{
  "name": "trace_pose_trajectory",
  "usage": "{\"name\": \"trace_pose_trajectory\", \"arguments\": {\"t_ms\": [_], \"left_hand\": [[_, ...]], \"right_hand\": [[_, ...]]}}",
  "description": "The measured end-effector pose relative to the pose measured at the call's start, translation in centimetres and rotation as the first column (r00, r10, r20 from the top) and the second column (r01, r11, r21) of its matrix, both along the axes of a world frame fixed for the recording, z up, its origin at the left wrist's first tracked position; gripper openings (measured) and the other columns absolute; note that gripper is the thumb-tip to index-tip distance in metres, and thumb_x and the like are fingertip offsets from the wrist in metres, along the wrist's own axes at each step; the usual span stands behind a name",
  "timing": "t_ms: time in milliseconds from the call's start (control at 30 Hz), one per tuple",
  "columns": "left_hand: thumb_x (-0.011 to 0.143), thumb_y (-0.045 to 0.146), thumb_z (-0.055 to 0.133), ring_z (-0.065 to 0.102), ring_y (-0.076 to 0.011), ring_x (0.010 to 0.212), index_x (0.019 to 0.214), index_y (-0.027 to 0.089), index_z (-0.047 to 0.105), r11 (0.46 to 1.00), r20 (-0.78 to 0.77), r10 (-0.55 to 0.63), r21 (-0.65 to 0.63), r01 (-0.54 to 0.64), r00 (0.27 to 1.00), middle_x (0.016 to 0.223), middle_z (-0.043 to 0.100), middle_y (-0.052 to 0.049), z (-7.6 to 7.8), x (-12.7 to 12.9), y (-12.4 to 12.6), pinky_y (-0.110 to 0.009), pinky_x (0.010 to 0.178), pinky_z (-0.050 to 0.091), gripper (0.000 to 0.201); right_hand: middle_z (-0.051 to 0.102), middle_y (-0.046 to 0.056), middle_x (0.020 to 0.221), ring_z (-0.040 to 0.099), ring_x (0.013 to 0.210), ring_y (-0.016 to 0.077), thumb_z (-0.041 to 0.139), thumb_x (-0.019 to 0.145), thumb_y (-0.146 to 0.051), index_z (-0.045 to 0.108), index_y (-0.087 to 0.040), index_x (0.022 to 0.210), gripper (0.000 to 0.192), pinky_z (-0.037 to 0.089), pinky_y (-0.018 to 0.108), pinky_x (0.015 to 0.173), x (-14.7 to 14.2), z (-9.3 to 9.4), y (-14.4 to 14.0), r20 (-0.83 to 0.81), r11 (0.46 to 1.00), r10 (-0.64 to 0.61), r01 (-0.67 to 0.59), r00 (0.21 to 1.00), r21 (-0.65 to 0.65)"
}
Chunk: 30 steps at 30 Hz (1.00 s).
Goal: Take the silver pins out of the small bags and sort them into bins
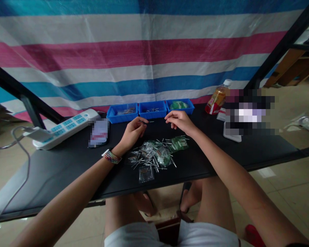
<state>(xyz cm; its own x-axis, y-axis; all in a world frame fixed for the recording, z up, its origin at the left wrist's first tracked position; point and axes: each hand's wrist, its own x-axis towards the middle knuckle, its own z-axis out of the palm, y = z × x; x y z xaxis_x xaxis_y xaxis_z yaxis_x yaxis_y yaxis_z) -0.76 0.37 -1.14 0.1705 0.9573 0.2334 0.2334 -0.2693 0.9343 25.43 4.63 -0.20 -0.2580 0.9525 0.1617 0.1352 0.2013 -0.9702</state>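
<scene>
My left hand [135,131] is closed above the table, and a thin metal pin [151,121] juts out to the right from its fingertips. Across from it, my right hand [179,121] has its thumb and index finger brought together; whatever they hold, if anything, is too small to make out. Below both hands lies a pile of loose metal pins [154,164], mixed with small clear bags [146,174] and green packets [179,144]. Three blue trays stand behind the hands: a left one [115,119] with clear bags, a middle one [154,115] with pins, a right one [187,111] with green packets.
On the left of the black table [67,171] are a white power strip [67,128] with a plugged-in cable and a phone [99,133]. A drink bottle [217,97] stands at the back right, beside a blurred-out area. Striped sheeting [144,51] hangs behind.
</scene>
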Motion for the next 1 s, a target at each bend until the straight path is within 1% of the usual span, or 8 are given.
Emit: {"name": "trace_pose_trajectory", "arguments": {"t_ms": [67, 167, 267, 400, 567, 767, 867, 1000], "left_hand": [[0.091, 0.038, 0.068, 0.052, -0.0164, 0.059, 0.113, 0.02, 0.072, 0.986, -0.227, 0.133, 0.128, -0.106, 0.965, 0.071, 0.057, 0.001, -0.2, -0.5, 0.2, -0.028, 0.057, 0.038, 0.029], [0.09, 0.042, 0.073, 0.058, -0.0208, 0.07, 0.117, 0.023, 0.079, 0.948, -0.538, 0.271, 0.292, -0.125, 0.798, 0.086, 0.066, -0.005, -0.4, -1.2, 0.7, -0.03, 0.062, 0.039, 0.034], [0.095, 0.043, 0.069, 0.063, -0.0241, 0.075, 0.127, 0.025, 0.079, 0.948, -0.664, 0.259, 0.312, -0.054, 0.702, 0.094, 0.069, -0.008, -0.6, -1.6, 1.1, -0.032, 0.063, 0.039, 0.038], [0.101, 0.039, 0.061, 0.065, -0.025, 0.08, 0.122, 0.027, 0.079, 0.939, -0.715, 0.235, 0.342, 0.037, 0.658, 0.1, 0.071, -0.008, -0.9, -1.5, 1.6, -0.032, 0.064, 0.04, 0.03], [0.097, 0.033, 0.066, 0.063, -0.0228, 0.076, 0.102, 0.023, 0.076, 0.934, -0.703, 0.168, 0.339, 0.117, 0.691, 0.095, 0.068, -0.007, -0.5, -1.0, 1.1, -0.031, 0.065, 0.041, 0.015], [0.103, 0.042, 0.063, 0.066, -0.025, 0.095, 0.105, 0.022, 0.073, 0.87, -0.632, 0.092, 0.427, 0.247, 0.769, 0.103, 0.069, -0.008, 0.8, 0.0, -0.6, -0.034, 0.083, 0.049, 0.022], [0.104, 0.043, 0.062, 0.067, -0.0233, 0.092, 0.105, 0.022, 0.072, 0.89, -0.549, 0.032, 0.396, 0.226, 0.835, 0.101, 0.072, -0.007, 0.9, 0.3, -0.9, -0.033, 0.08, 0.05, 0.024], [0.102, 0.048, 0.065, 0.067, -0.0207, 0.082, 0.102, 0.021, 0.074, 0.945, -0.412, -0.002, 0.297, 0.136, 0.911, 0.095, 0.076, -0.006, 0.9, 0.5, -0.9, -0.03, 0.072, 0.048, 0.028]], "right_hand": [[0.075, 0.005, 0.08, 0.063, 0.058, 0.0118, 0.07, 0.08, -0.021, 0.077, -0.016, 0.087, 0.012, 0.046, 0.02, 0.047, -0.3, -0.5, -0.2, 0.088, 0.995, 0.001, -0.01, 0.996, 0.101], [0.075, 0.005, 0.082, 0.067, 0.067, 0.0152, 0.07, 0.08, -0.019, 0.08, -0.016, 0.088, 0.013, 0.051, 0.023, 0.056, -1.0, -1.1, -0.5, 0.19, 0.979, 0.011, -0.048, 0.982, 0.196], [0.075, 0.004, 0.081, 0.066, 0.067, 0.0156, 0.068, 0.082, -0.018, 0.08, -0.017, 0.089, 0.014, 0.051, 0.026, 0.061, -1.5, -1.4, -0.7, 0.226, 0.974, 0.021, -0.071, 0.974, 0.214], [0.075, 0.003, 0.08, 0.065, 0.068, 0.0144, 0.068, 0.082, -0.012, 0.08, -0.017, 0.086, 0.014, 0.051, 0.026, 0.067, -1.9, -1.5, -0.9, 0.262, 0.968, 0.032, -0.095, 0.965, 0.231], [0.076, 0.002, 0.081, 0.066, 0.07, 0.0133, 0.073, 0.083, -0.013, 0.078, -0.017, 0.087, 0.008, 0.049, 0.024, 0.067, -2.6, -1.4, -1.2, 0.267, 0.963, 0.056, -0.122, 0.962, 0.238], [0.075, 0.003, 0.08, 0.067, 0.061, 0.0131, 0.075, 0.086, -0.029, 0.073, -0.017, 0.091, 0.013, 0.051, 0.022, 0.052, -2.7, -1.3, -1.4, 0.02, 0.969, 0.248, -0.249, 0.968, 0.005], [0.074, 0.002, 0.076, 0.069, 0.062, 0.0133, 0.082, 0.08, -0.03, 0.07, -0.017, 0.087, 0.019, 0.055, 0.022, 0.053, -2.7, -1.1, -1.6, -0.085, 0.953, 0.296, -0.3, 0.951, -0.04], [0.071, 0.0, 0.073, 0.07, 0.063, 0.014, 0.085, 0.076, -0.033, 0.067, -0.017, 0.084, 0.025, 0.059, 0.024, 0.055, -3.0, -0.7, -1.8, -0.166, 0.964, 0.256, -0.263, 0.952, -0.023]]}}
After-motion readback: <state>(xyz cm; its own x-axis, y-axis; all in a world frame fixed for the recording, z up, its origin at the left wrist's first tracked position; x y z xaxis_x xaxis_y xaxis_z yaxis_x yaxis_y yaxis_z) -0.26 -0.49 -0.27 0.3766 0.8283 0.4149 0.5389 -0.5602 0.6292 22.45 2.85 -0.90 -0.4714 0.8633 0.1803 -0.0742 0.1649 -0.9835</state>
